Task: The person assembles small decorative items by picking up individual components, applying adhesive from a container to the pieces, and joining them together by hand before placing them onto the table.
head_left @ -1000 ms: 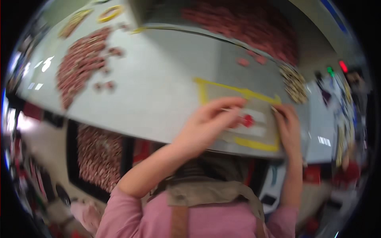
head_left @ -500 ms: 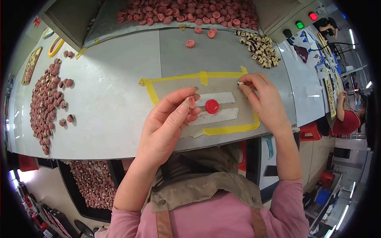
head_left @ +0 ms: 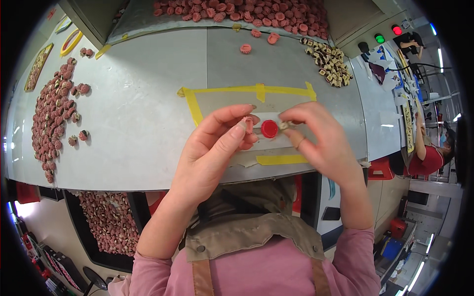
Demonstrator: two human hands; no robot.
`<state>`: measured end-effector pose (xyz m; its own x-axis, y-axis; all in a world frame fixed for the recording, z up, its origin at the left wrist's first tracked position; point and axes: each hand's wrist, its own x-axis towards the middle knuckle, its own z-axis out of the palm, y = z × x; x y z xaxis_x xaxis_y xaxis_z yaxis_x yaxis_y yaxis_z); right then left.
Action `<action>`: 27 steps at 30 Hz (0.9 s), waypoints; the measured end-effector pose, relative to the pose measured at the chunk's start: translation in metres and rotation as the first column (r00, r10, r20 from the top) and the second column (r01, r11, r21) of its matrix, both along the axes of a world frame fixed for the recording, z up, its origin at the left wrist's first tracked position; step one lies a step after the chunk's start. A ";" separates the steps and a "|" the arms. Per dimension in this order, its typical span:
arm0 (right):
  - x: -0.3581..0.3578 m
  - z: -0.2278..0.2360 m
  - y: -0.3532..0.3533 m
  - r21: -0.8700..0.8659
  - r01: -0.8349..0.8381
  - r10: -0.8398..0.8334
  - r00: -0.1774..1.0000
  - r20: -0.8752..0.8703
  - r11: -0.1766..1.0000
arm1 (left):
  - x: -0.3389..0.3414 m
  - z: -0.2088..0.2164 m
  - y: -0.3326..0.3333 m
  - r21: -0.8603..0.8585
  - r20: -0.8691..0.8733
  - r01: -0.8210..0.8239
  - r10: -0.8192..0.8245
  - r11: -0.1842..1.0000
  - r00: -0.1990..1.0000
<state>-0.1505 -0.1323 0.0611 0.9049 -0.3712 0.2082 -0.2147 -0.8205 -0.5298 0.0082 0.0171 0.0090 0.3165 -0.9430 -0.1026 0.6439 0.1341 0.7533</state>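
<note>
My left hand pinches a small pink ridged shell-shaped piece between thumb and fingers, its hollow side showing. Opposite it, my right hand grips a small cream-coloured piece with thumb and forefinger, slightly blurred. Between the two hands a round red cap lies on the work area, close to the right fingertips. Yellow tape frames this area, and whitish strips lie under the cap, partly covered by my hands.
Pink shells are heaped at the back, a few loose in front. Cream-and-dark pieces lie at the back right. Pink-and-cream pieces spread along the left. Below the table edge stands a filled black bin. Far right, a person sits working.
My right hand has moved left and inward from the tape's right side, bringing the cream piece near the red cap. The left hand still holds the pink shell. The view has shifted slightly.
</note>
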 end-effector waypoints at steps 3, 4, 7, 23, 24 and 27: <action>0.008 -0.002 0.004 -0.147 -0.072 0.062 0.995 -0.074 0.987 | 0.001 -0.001 -0.001 -0.005 -0.010 -0.004 0.004 1.000 1.000; 0.009 -0.004 0.004 -0.150 -0.076 0.065 0.995 -0.075 0.986 | 0.001 -0.001 -0.001 -0.008 -0.011 -0.008 0.007 1.000 1.000; 0.009 -0.008 0.005 -0.165 -0.084 0.071 0.994 -0.083 0.983 | 0.002 -0.002 -0.001 -0.008 -0.028 0.001 -0.001 1.000 1.000; 0.011 -0.012 0.004 -0.171 -0.033 0.015 0.994 -0.110 0.985 | 0.002 -0.005 0.000 -0.005 -0.012 0.001 -0.001 1.000 1.000; 0.011 -0.011 0.004 -0.170 -0.023 0.004 0.994 -0.113 0.985 | 0.002 -0.005 0.000 -0.005 -0.015 0.004 -0.004 1.000 1.000; 0.011 -0.013 0.005 -0.189 -0.026 0.021 0.999 -0.033 0.982 | 0.002 -0.003 -0.001 0.010 -0.017 -0.001 0.001 1.000 1.000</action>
